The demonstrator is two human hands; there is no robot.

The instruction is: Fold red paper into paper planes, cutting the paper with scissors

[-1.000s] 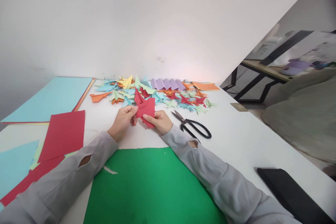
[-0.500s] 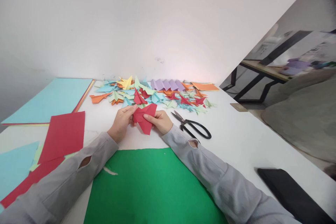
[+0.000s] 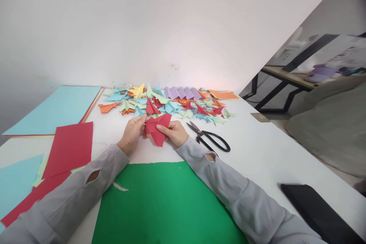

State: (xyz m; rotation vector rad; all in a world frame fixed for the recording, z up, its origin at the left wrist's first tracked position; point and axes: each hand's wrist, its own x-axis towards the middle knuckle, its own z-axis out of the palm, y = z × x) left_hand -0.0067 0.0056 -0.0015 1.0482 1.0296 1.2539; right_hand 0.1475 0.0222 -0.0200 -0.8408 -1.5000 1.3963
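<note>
Above the white table, both hands hold a piece of folded red paper (image 3: 158,132), its shape pointed toward me with spread wing-like flaps. My left hand (image 3: 133,133) is closed at the paper's left edge; part of its fingers is hidden behind the paper. My right hand (image 3: 175,132) pinches the right side, thumb flat on the front face and the other fingers behind. Just beyond lies a red paper plane (image 3: 151,106), at the front of a heap of folded paper planes (image 3: 126,105) in several colours. Black-handled scissors (image 3: 210,135) lie partly spread to the right of my right hand.
A green mat (image 3: 168,202) lies under my forearms. Light-blue sheets (image 3: 57,108) and red sheets (image 3: 70,148) are on the left. Purple pleated paper (image 3: 182,93) and orange sheets (image 3: 224,95) sit by the wall. A black flat object (image 3: 317,207) rests at the right.
My left thumb has shifted slightly left along the paper's edge, and the upper flap has changed shape a little. My right hand keeps its grip.
</note>
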